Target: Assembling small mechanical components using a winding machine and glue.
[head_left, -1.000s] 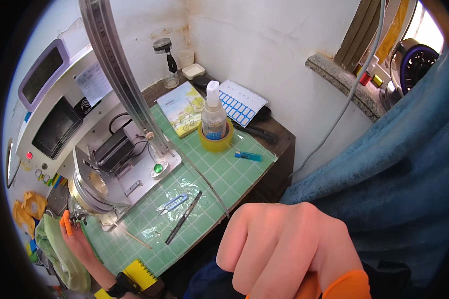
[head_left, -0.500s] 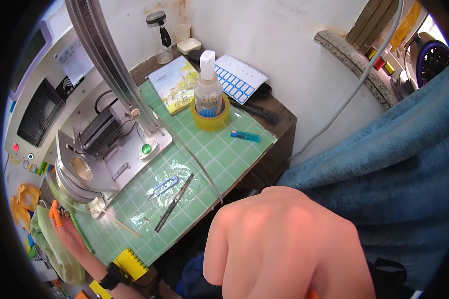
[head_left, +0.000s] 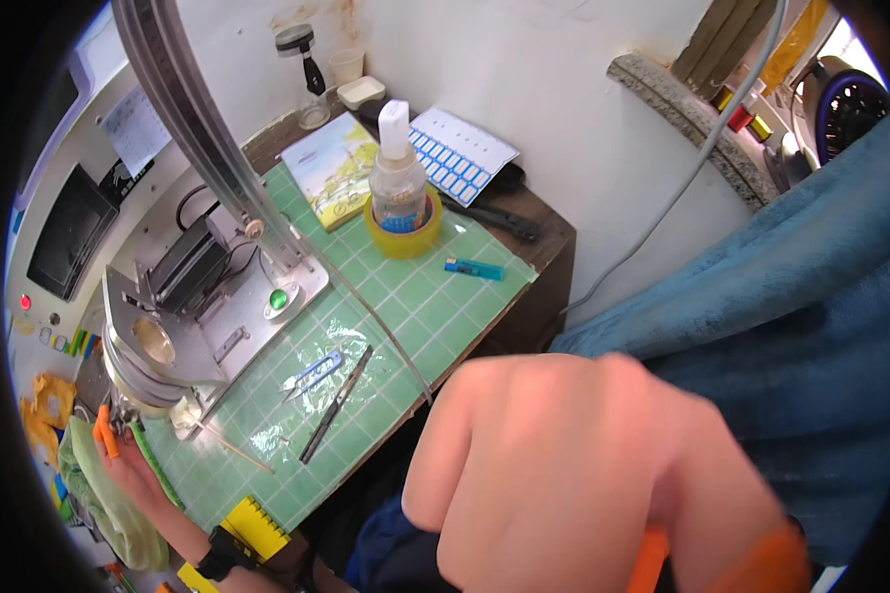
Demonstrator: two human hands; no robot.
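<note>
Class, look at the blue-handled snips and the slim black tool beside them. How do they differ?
The snips are shorter; the black tool is longer and slimmer. The snips combine a blue handle with silvery blades; the black tool is dark along its length. Both lie on the green checked tabletop.

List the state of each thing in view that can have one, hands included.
Bare right hand, curled, grip hidden
Bare left hand, grip unclear
White-capped clear plastic bottle, upright
Illustrated rectangular paper book, closed
Blue-handled metal snips, lying flat
Slim black tool, lying flat
Teal plastic lighter, lying down, unlit
Black rectangular screen, apparently off
</note>
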